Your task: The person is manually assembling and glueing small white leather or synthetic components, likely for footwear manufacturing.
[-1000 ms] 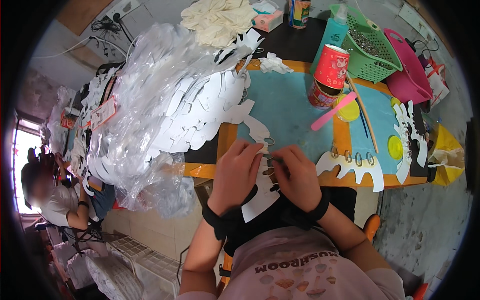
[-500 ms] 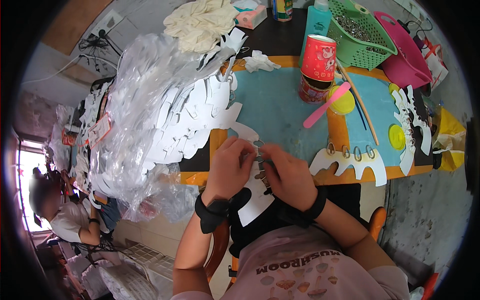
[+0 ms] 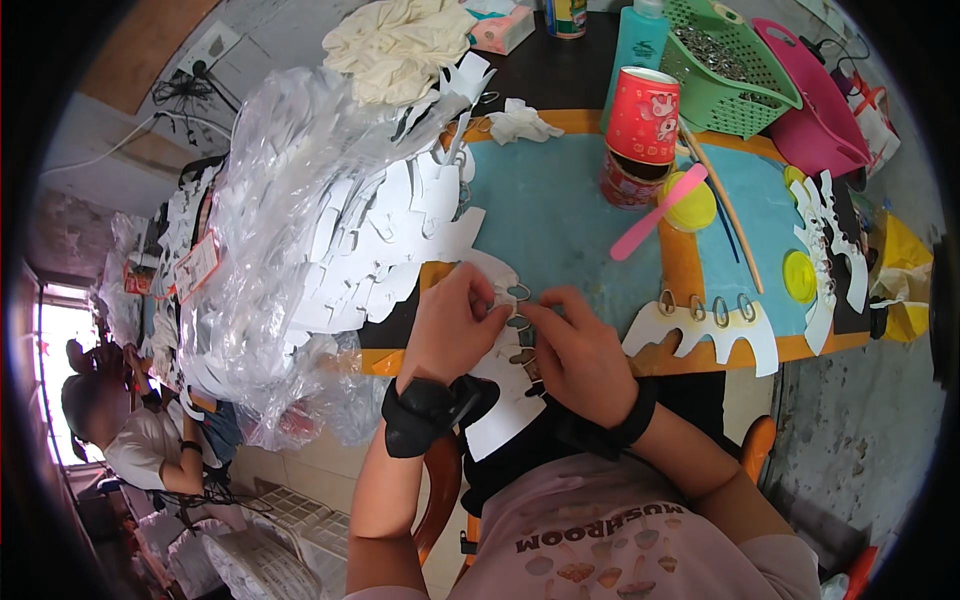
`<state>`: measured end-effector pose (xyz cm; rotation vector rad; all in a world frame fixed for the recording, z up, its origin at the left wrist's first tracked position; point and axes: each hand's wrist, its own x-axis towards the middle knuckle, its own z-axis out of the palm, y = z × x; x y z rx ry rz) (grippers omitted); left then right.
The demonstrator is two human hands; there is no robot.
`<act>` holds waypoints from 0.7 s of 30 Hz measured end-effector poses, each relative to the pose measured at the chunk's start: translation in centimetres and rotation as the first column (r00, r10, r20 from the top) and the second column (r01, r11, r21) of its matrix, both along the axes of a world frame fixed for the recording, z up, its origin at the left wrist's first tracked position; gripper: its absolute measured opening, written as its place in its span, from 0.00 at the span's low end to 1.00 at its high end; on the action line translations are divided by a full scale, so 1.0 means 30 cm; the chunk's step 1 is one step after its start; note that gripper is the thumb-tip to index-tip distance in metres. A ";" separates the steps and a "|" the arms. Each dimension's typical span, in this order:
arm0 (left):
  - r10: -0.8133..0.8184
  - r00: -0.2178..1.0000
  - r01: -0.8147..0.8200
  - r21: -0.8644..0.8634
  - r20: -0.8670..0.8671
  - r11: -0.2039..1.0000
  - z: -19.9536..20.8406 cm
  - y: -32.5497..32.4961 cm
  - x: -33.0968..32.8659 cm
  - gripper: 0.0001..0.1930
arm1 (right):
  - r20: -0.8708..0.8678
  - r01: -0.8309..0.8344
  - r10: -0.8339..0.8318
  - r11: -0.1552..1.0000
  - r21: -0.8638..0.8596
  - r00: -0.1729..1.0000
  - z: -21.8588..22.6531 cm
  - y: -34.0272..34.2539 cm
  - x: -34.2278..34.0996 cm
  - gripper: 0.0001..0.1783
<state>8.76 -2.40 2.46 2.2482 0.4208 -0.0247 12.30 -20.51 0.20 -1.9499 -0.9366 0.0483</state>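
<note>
A white cut-out strip (image 3: 497,412) with a scalloped edge hangs over the near table edge in front of me. Metal rings sit along its notched side, one of them an oval ring (image 3: 519,292) just above my fingertips. My left hand (image 3: 450,328) is closed on the strip, thumb and forefinger pinching its edge. On the other side, my right hand (image 3: 582,352) has its fingers pinched at a ring on that same edge; the fingertips partly hide it. To the right lies a similar white strip (image 3: 700,338) with several oval metal rings standing in its notches.
A heap of white strips (image 3: 385,235) under clear plastic (image 3: 265,200) fills the left. Beyond my hands are a red can (image 3: 645,115), pink spatula (image 3: 655,215), yellow lid (image 3: 690,205) and wooden stick (image 3: 725,205). A green basket (image 3: 735,95) holds metal pieces. Another person (image 3: 150,440) sits far left.
Both hands have shifted slightly down with the strip. My right fingertips have drawn a little away from the left ones, and more of the upper ring shows.
</note>
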 end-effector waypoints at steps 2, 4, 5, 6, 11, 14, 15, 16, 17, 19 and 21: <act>-0.010 1.000 0.010 0.004 0.002 1.000 -0.001 0.012 0.006 0.13 | 0.013 -0.013 0.013 1.000 0.001 1.000 -0.001 0.005 0.005 0.24; -0.025 0.997 0.021 -0.053 -0.074 0.998 -0.003 0.026 0.016 0.17 | 0.100 -0.026 0.021 0.998 0.055 0.995 -0.008 0.017 0.013 0.28; -0.023 0.997 0.019 -0.053 -0.073 0.998 0.000 0.031 0.020 0.17 | 0.101 -0.029 0.023 0.998 0.055 0.995 -0.008 0.018 0.012 0.28; -0.031 0.995 0.027 -0.041 -0.092 0.999 0.003 0.034 0.023 0.18 | 0.049 -0.022 0.020 0.999 0.045 0.999 -0.007 0.016 0.008 0.30; -0.019 0.990 0.013 -0.044 -0.136 0.999 0.016 0.033 0.029 0.21 | -0.028 -0.012 0.013 1.000 0.019 1.000 -0.019 0.015 0.004 0.35; 0.012 0.986 -0.023 -0.062 -0.166 0.998 0.021 0.029 0.027 0.20 | -0.012 -0.036 0.035 0.997 -0.070 0.999 -0.024 0.013 0.007 0.36; -0.005 0.990 -0.004 -0.064 -0.138 0.998 0.012 0.032 0.024 0.20 | 0.025 -0.048 0.051 0.994 -0.098 0.998 -0.015 0.016 0.009 0.37; -0.021 0.994 0.014 -0.065 -0.110 0.998 0.005 0.034 0.019 0.20 | 0.062 -0.059 0.067 0.990 -0.126 0.996 -0.005 0.020 0.010 0.38; -0.021 0.994 0.014 -0.064 -0.109 0.998 0.002 0.036 0.012 0.20 | 0.063 -0.059 0.067 0.990 -0.126 0.996 0.003 0.022 0.012 0.38; -0.011 0.999 0.002 -0.164 -0.052 0.986 0.002 0.034 -0.002 0.16 | 0.060 -0.101 0.115 0.974 -0.201 0.992 0.019 0.025 0.018 0.39; 0.054 0.997 -0.044 -0.192 0.047 0.980 0.001 0.016 -0.033 0.14 | 0.036 -0.105 0.115 0.972 -0.211 0.993 0.027 0.027 0.017 0.41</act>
